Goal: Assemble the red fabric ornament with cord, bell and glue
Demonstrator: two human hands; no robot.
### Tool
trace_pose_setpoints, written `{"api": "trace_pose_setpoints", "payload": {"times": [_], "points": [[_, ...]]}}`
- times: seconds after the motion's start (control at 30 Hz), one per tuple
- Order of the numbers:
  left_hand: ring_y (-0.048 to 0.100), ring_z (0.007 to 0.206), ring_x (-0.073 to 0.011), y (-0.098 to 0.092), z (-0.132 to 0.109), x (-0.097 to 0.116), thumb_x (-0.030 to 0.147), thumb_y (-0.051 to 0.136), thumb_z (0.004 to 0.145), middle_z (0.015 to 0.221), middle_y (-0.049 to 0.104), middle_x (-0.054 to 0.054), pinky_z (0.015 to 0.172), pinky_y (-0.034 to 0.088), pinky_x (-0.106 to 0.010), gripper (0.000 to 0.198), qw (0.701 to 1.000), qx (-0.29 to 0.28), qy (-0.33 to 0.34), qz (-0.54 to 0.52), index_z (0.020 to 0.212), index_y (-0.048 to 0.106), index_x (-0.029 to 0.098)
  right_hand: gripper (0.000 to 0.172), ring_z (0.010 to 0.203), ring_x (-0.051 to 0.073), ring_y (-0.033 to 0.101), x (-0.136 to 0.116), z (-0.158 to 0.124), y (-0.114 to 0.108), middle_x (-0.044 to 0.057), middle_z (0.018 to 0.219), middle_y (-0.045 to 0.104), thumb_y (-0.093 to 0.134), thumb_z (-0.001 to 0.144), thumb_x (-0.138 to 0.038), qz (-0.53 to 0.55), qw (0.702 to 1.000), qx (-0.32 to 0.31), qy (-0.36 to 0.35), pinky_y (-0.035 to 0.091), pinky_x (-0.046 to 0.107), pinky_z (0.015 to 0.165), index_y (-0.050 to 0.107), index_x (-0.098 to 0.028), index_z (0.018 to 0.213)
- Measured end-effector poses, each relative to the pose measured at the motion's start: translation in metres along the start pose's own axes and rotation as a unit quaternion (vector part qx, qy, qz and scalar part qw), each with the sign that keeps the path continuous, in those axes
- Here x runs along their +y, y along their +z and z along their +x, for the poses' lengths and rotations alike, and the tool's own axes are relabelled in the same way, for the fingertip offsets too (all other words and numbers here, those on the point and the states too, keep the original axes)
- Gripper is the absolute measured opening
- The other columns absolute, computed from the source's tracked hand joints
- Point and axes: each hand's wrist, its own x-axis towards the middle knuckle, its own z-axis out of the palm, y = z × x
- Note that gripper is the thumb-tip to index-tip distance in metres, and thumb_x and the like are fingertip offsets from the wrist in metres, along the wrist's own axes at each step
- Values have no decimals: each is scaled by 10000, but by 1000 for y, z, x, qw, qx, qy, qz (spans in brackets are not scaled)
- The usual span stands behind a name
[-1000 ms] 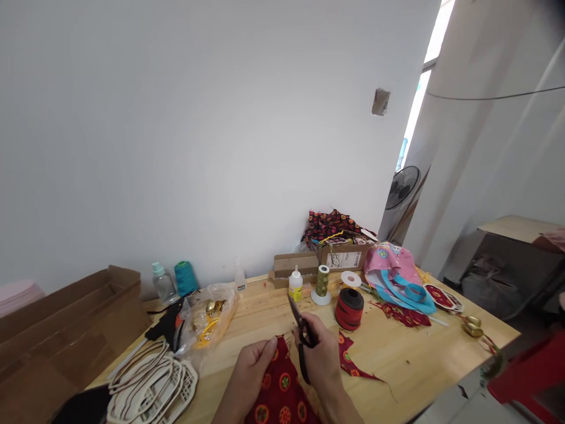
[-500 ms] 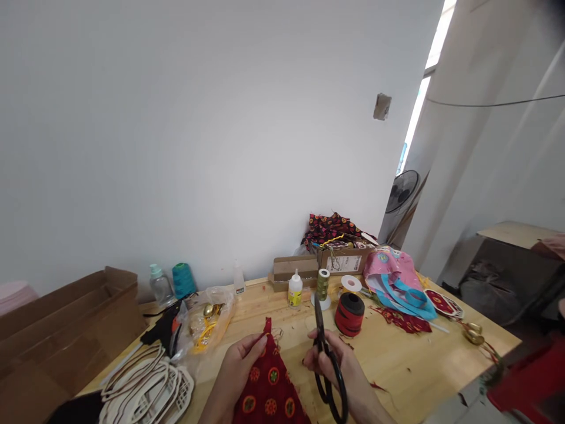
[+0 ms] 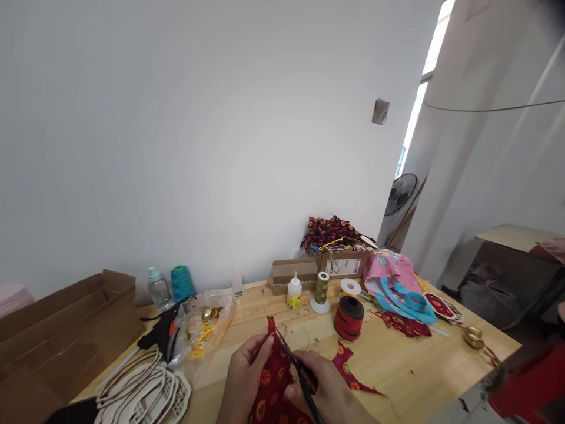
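Dark red patterned cloth (image 3: 269, 377) is pinched near its narrow top end by my left hand (image 3: 248, 368). My right hand (image 3: 324, 383) grips black-handled scissors (image 3: 304, 383), whose blades point up and left along the cloth's right edge, close to my left fingertips. Part of the handles is hidden under my right fingers. A strip of the same red cloth (image 3: 348, 371) lies on the table just beyond my right hand. Whether the blades are closed on the cloth, I cannot tell.
On the wooden table (image 3: 424, 365) stand a red ribbon spool (image 3: 348, 321), a glue bottle (image 3: 294, 294) and a green thread spool (image 3: 322, 288). Left are white frames (image 3: 145, 388) and a cardboard box (image 3: 70, 330); a pink bag (image 3: 391, 268) lies right.
The scissors have tilted from upright to slanting left and come to the cloth's edge with my right hand. A red cloth strip now shows on the table beside my right hand.
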Motion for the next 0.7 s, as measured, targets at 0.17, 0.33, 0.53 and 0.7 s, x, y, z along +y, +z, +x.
{"api": "trace_pose_setpoints", "payload": {"times": [0.17, 0.33, 0.53, 0.7], "points": [[590, 579, -151, 3, -1, -8, 380, 680, 592, 624, 683, 3, 553, 464, -224, 266, 1000, -19, -12, -7, 745, 673, 163, 298, 609, 151, 484, 10, 3, 4, 3, 693, 609, 647, 629, -338, -25, 999, 28, -28, 368, 199, 558, 651, -232, 908], [586, 551, -139, 6, -1, -8, 373, 687, 588, 596, 680, 0, 532, 452, -211, 262, 998, -52, -24, -3, 730, 679, 153, 156, 489, 88, 340, 13, 5, -2, -45, 537, 488, 557, 707, -291, -5, 998, -43, -39, 259, 167, 457, 658, -178, 743], [586, 554, -147, 6, 0, 2, 389, 686, 573, 573, 682, -8, 537, 429, -214, 298, 990, -120, -48, 59, 722, 691, 131, 203, 480, 85, 270, 16, 5, -22, -54, 511, 419, 574, 682, -340, 16, 995, -98, -28, 220, 172, 444, 656, -182, 781], [579, 540, -147, 8, 5, 9, 377, 680, 577, 562, 685, 0, 532, 412, -216, 262, 981, -158, -70, 92, 691, 700, 142, 298, 475, 80, 251, 18, 4, -33, -52, 524, 412, 607, 646, -377, 11, 993, -106, -42, 211, 175, 427, 642, -166, 854]]}}
